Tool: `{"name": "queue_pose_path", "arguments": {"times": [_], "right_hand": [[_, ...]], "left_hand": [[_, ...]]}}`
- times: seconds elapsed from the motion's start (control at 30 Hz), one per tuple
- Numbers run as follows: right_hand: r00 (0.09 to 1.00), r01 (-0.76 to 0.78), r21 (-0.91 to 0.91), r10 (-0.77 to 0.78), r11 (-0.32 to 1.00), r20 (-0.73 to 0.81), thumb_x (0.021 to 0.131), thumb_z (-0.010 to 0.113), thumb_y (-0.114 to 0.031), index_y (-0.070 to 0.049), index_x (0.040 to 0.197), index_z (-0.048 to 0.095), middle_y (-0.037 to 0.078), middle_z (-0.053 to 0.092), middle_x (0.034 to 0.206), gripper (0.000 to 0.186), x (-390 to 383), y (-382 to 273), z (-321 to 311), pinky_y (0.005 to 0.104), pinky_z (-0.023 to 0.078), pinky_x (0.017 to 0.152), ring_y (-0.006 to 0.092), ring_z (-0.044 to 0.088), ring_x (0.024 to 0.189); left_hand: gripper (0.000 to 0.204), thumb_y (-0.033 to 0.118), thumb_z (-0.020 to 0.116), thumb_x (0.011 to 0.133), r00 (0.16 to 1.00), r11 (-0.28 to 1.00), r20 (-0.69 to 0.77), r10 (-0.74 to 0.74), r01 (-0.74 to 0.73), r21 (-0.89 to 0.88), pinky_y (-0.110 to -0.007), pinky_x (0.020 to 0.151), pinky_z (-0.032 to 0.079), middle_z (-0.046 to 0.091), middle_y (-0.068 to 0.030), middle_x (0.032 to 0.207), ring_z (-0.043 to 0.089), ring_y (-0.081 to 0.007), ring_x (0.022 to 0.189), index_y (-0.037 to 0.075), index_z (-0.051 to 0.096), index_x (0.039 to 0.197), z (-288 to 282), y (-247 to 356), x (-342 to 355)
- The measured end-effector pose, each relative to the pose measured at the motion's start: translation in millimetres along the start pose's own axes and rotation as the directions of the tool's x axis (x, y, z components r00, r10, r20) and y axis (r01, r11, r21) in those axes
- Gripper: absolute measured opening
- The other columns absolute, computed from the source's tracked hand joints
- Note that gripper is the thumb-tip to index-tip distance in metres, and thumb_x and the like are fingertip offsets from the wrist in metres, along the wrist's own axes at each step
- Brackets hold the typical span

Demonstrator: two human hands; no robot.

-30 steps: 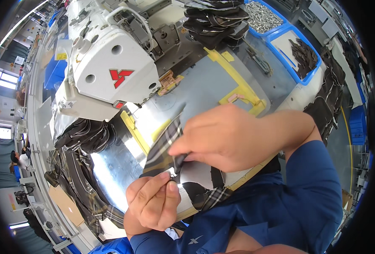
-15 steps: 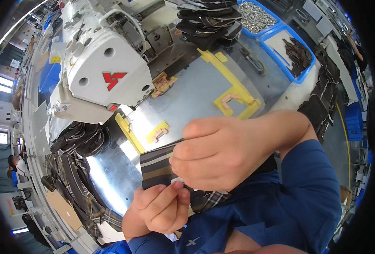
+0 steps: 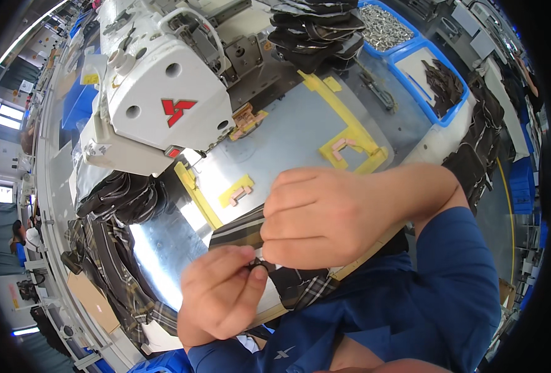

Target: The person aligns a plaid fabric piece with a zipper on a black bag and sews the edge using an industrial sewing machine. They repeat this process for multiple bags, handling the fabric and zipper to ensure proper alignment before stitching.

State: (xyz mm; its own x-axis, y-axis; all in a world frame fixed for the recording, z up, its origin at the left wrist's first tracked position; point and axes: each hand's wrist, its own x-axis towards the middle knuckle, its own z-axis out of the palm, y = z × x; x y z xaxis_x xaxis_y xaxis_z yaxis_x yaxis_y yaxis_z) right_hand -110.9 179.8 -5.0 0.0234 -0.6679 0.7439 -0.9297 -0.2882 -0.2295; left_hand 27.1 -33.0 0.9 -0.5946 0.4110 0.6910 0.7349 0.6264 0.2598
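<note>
A dark garment piece with brown and pale stripes (image 3: 235, 232) lies at the table's near edge, and plaid cloth (image 3: 313, 292) shows below it. My right hand (image 3: 328, 217) is closed over the garment piece, its fingers curled and their tips hidden. Just beside it, thumb and forefinger of my left hand (image 3: 219, 292) pinch a small dark piece (image 3: 259, 263), too small and covered to name. A bit of white shows between the two hands.
A white sewing machine (image 3: 163, 93) stands at the far left. Dark zippered pieces are piled behind (image 3: 316, 37) and at left (image 3: 123, 198). Plaid garments (image 3: 111, 261) hang over the left edge. Blue trays hold metal parts (image 3: 384, 28) and dark strips (image 3: 440, 87). Yellow tape marks the tabletop.
My left hand has turned and opened its pinch somewhat, showing the small dark piece between thumb and forefinger. My right hand stays on the garment piece. The whole view has shifted slightly.
</note>
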Motion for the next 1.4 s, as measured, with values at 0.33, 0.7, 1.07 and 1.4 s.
{"name": "queue_pose_path", "arguments": {"times": [0.33, 0.7, 1.07, 1.4], "right_hand": [[0.991, 0.079, 0.04, -0.074, 0.996, -0.114, 0.087, 0.069, -0.013, -0.001, 0.092, 0.068, 0.007, 0.064, 0.09, 0.013, 4, -7, -2, 0.0365, 0.053, 0.074, 0.0241, 0.065, 0.084], [0.986, 0.086, 0.045, -0.078, 0.995, -0.145, 0.086, 0.07, -0.014, -0.001, 0.092, 0.068, 0.007, 0.064, 0.092, 0.015, 3, -9, 6, 0.0348, 0.05, 0.072, 0.0233, 0.064, 0.085], [0.987, 0.076, 0.055, -0.068, 0.996, -0.143, 0.088, 0.069, -0.014, -0.002, 0.094, 0.067, 0.007, 0.064, 0.092, 0.014, 4, -10, 5, 0.0349, 0.051, 0.073, 0.0234, 0.064, 0.086], [0.983, 0.085, 0.041, -0.077, 0.996, -0.167, 0.091, 0.07, -0.008, 0.0, 0.094, 0.074, 0.01, 0.07, 0.092, 0.009, 4, -7, -7, 0.0354, 0.053, 0.067, 0.0239, 0.067, 0.078]], "left_hand": [[0.026, 0.015, 0.087, 0.079, 0.93, 0.831, -0.022, -0.367, 0.317, -0.457, -0.03, 0.063, 0.058, 0.073, -0.0229, 0.107, 0.075, -0.0294, 0.079, -0.002, 0.077, 0.096, -35, -8, 2], [0.027, 0.011, 0.083, 0.06, 0.988, 0.991, -0.077, -0.132, 0.132, -0.009, -0.034, 0.063, 0.051, 0.069, -0.0056, 0.099, 0.065, -0.0224, 0.073, 0.009, 0.082, 0.087, -21, -1, 13], [0.013, 0.002, 0.08, 0.078, 0.986, 0.98, -0.063, -0.156, 0.146, -0.135, -0.033, 0.062, 0.058, 0.074, -0.0129, 0.108, 0.078, -0.0326, 0.089, 0.002, 0.077, 0.09, -13, -2, 1], [0.016, 0.016, 0.077, 0.096, 0.993, 0.951, -0.112, -0.027, -0.009, -0.31, -0.038, 0.071, 0.063, 0.072, -0.0167, 0.102, 0.076, -0.0334, 0.087, 0.0, 0.077, 0.095, 6, -22, 1]]}}
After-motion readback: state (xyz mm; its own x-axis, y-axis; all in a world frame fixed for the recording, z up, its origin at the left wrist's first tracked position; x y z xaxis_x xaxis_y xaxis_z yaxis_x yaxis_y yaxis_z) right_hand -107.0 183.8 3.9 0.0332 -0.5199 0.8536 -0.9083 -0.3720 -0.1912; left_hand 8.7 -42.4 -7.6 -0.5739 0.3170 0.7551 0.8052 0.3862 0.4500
